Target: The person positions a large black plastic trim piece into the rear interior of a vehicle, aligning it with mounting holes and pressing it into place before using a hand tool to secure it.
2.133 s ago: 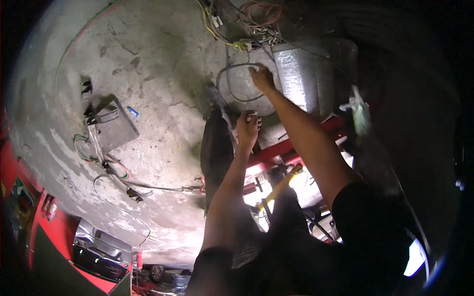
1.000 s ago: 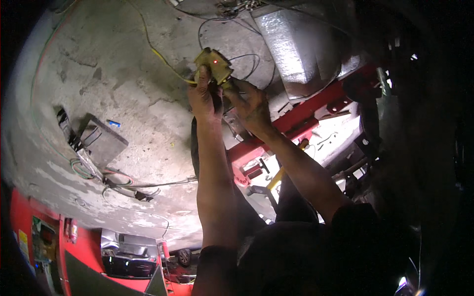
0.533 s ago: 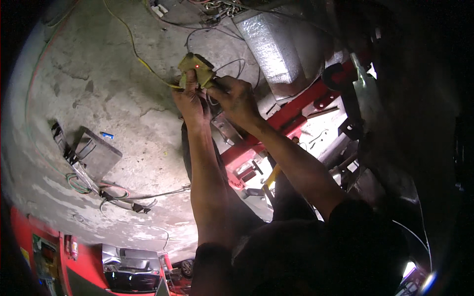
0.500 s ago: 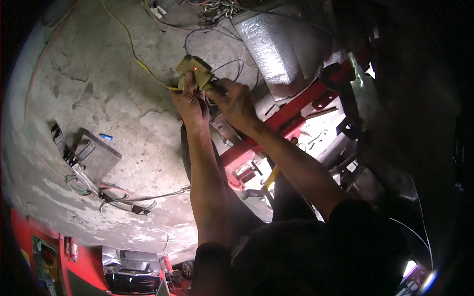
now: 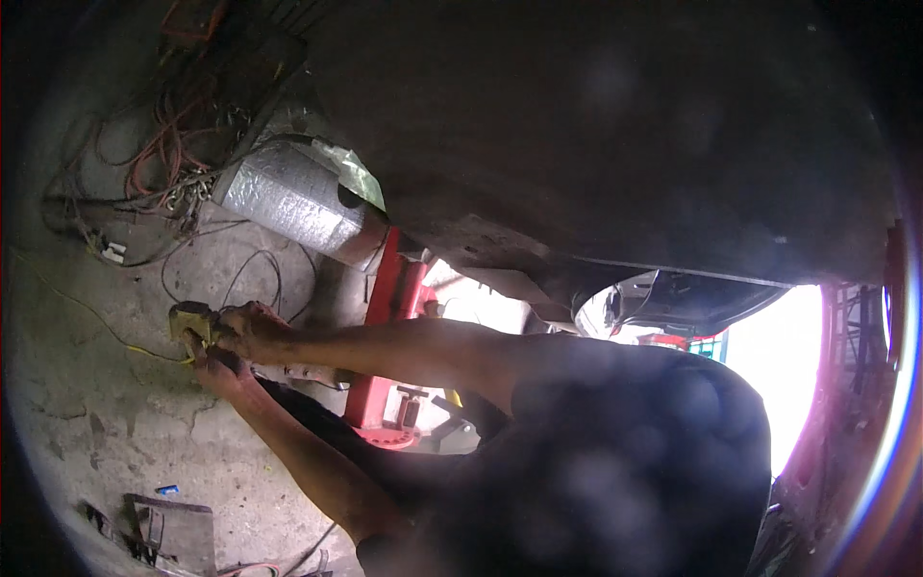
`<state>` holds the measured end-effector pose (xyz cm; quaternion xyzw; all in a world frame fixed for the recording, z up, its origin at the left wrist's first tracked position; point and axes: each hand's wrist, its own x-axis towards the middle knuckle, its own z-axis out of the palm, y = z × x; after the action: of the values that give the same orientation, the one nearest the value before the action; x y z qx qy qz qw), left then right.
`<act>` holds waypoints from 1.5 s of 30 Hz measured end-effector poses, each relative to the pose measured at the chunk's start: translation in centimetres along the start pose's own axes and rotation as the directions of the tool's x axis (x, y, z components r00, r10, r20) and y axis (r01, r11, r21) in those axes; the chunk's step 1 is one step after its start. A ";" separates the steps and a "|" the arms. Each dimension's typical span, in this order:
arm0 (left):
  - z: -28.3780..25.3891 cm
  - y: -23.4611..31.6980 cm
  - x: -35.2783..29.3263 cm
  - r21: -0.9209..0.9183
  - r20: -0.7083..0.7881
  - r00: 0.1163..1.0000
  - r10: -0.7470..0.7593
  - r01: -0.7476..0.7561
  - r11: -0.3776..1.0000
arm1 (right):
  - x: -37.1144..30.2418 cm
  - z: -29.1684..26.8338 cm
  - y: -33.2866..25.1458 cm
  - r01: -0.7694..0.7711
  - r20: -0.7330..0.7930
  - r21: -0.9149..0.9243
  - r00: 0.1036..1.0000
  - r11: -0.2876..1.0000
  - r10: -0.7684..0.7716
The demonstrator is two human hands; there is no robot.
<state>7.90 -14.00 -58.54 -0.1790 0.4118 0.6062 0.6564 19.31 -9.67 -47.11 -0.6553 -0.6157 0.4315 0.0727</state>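
A yellow block [image 5: 195,317] sits at the end of a yellow cord [image 5: 91,313], held above the concrete floor at the left of the view. My left hand [image 5: 223,373] grips the block from below, thumb against its face. Beside it my right hand [image 5: 255,333] has its fingers closed against the block's near side; what they pinch is hidden. A thin dark cable [image 5: 274,264] loops behind the hands. Both arms reach leftward from my dark-sleeved body.
A shiny foil-covered piece [image 5: 288,197] and a red metal beam [image 5: 380,303] lie beyond my hands. Tangled hoses and chain [image 5: 178,168] are at far left. A large dark vehicle body [image 5: 577,144] hangs overhead. A flat grey panel [image 5: 178,534] and a small blue item [image 5: 168,489] rest on the floor.
The view has swung right, so hands and block now appear farther left and lower, and the dark vehicle body fills the top. Both hands keep hold at the block.
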 end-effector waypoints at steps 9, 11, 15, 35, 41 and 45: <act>3.4 -2.0 -1.6 0.069 -0.154 0.981 0.114 -0.104 0.992 | 0.1 0.5 2.6 -0.129 0.051 0.256 0.991 0.958 0.120; 3.3 -0.9 -1.8 -0.043 -0.113 0.978 0.177 -0.183 0.982 | 0.4 1.8 2.5 -0.095 -0.026 0.267 0.994 0.959 0.106; 4.2 0.0 -2.6 0.099 -0.194 0.974 0.120 -0.102 0.990 | 4.8 3.7 4.7 -0.094 -0.020 0.423 0.993 0.901 0.113; 0.1 -3.8 -7.4 0.233 -0.304 0.948 0.098 -0.025 0.972 | -9.3 1.8 5.4 0.266 -0.023 -0.065 0.963 0.962 -0.268; -5.6 -10.5 -12.0 0.570 -0.024 0.950 0.310 -0.242 0.786 | -24.9 -6.9 3.2 0.265 0.327 -0.006 0.912 0.964 -0.248; -5.7 -12.1 -17.8 0.867 0.292 0.878 0.380 -0.411 0.283 | -32.8 -17.5 -2.3 0.374 0.365 0.089 0.850 0.923 -0.379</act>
<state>18.79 -32.15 -51.69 0.3249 0.6954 0.4254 0.4795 33.34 -30.01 -19.20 -0.4266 -0.7313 0.5305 0.0412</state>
